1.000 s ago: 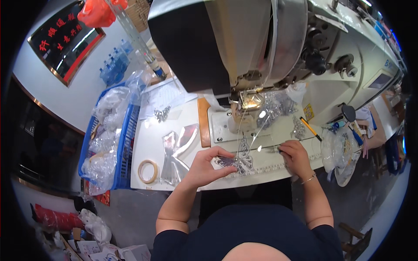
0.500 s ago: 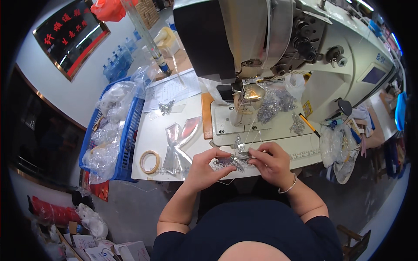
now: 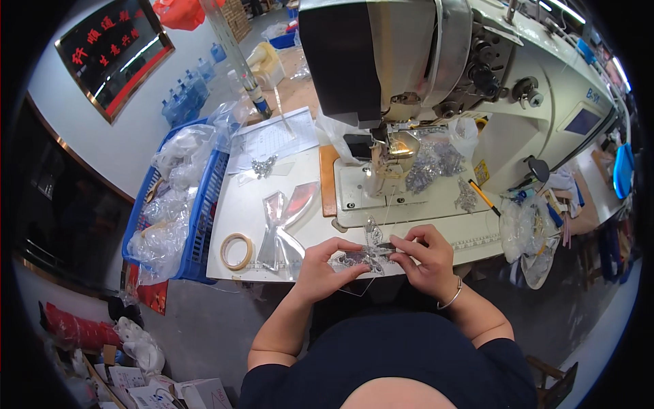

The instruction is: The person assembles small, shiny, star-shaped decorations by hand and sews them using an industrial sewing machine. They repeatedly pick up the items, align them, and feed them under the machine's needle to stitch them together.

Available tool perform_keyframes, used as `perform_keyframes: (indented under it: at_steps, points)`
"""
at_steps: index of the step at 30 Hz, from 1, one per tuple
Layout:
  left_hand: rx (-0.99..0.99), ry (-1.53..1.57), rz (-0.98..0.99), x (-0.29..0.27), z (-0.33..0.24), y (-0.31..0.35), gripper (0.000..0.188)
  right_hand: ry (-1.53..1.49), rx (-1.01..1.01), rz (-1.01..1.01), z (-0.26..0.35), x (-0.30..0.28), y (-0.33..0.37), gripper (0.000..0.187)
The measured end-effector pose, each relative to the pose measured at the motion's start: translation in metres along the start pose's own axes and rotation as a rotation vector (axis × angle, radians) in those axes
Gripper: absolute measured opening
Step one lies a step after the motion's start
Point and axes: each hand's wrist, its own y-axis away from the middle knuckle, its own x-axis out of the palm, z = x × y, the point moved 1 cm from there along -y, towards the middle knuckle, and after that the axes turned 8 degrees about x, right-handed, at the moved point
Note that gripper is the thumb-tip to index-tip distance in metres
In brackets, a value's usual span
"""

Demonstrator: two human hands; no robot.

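Observation:
My left hand (image 3: 320, 271) is closed, with thumb and forefinger pinching a glittering silver ornament (image 3: 372, 233) at the table's front edge. Its pointed, winglike parts spread out between both hands. Opposite it, my right hand (image 3: 430, 258) closes on a small grey metal tool (image 3: 386, 248), whose tip meets the ornament; its exact kind is hidden by my fingers. Thin pale thread runs from the ornament up toward the sewing machine (image 3: 395, 153), and a loop hangs below the table edge. A clear plastic piece with curved arms (image 3: 276, 235) lies left of my left hand.
A tape roll (image 3: 236, 251) and a blue basket of plastic bags (image 3: 204, 225) are at the left. Behind my hands rises the machine's metal plate (image 3: 351, 184), with a bag of silver ornaments (image 3: 436, 163) beside it. An orange pen (image 3: 484, 197) lies at the right.
The whole view has shifted slightly, with the machine appearing further right. Both hands keep their grips; the ornament's upright part and the tool have turned a little between them.

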Motion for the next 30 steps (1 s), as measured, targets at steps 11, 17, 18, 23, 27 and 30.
perform_keyframes:
  at_steps: [11, 17, 18, 23, 27, 30]
  points:
    - [-0.096, 0.086, 0.011, 0.0, 0.004, 0.007, 0.036, -0.109, 0.031, -0.031, -0.005, 0.008, -0.005, 0.025]
    - [-0.299, 1.158, 0.113, 0.009, 0.029, 0.012, 0.042, -0.273, -0.06, 0.086, 0.005, -0.004, -0.019, 0.037]
    - [-0.355, 1.291, 0.169, 0.017, 0.035, 0.016, 0.042, -0.12, -0.091, 0.1, 0.0, -0.004, -0.022, 0.03]
    - [-0.362, 1.002, 0.24, 0.026, 0.051, 0.014, 0.05, 0.165, 0.079, 0.248, -0.008, 0.0, -0.033, 0.019]
    - [-0.363, 0.767, 0.258, 0.024, 0.042, 0.009, 0.034, 0.182, 0.124, 0.189, 0.001, 0.007, -0.049, 0.018]
    - [-0.51, 0.975, -0.063, 0.033, 0.053, 0.013, 0.021, 0.029, 0.053, -0.165, 0.003, 0.01, -0.054, 0.027]
